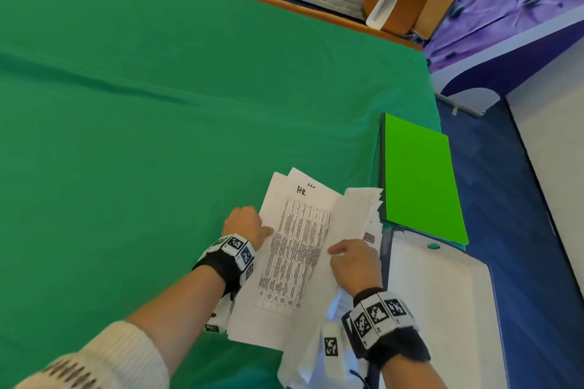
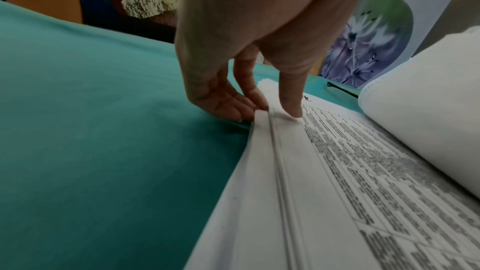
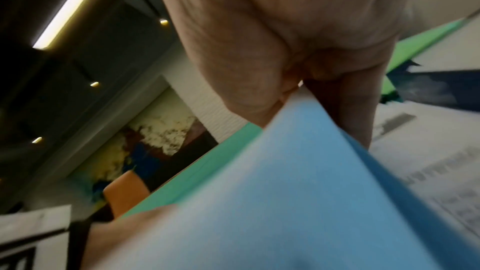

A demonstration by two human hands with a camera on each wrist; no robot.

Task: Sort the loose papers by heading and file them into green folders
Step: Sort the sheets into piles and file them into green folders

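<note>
A stack of loose papers [image 1: 294, 256] lies on the green cloth near the table's front edge. Its top sheet shows a printed table and a handwritten heading [image 1: 301, 190]. My left hand [image 1: 249, 224] pinches the stack's left edge; in the left wrist view the thumb [image 2: 292, 108] lies on top of the stack [image 2: 337, 182] and the fingers [image 2: 233, 106] curl against its side. My right hand [image 1: 354, 262] grips a bunch of lifted sheets [image 1: 360, 211] turned over to the right, seen blurred as sheets [image 3: 285, 192] in the right wrist view. A closed bright green folder [image 1: 420, 180] lies at the table's right edge.
An open folder [image 1: 442, 294] with a white page inside and a green button [image 1: 433, 246] lies at the lower right, beside the stack. Green cloth [image 1: 158, 104] covers the table to the left and behind. Beyond the right edge is blue floor [image 1: 505, 199].
</note>
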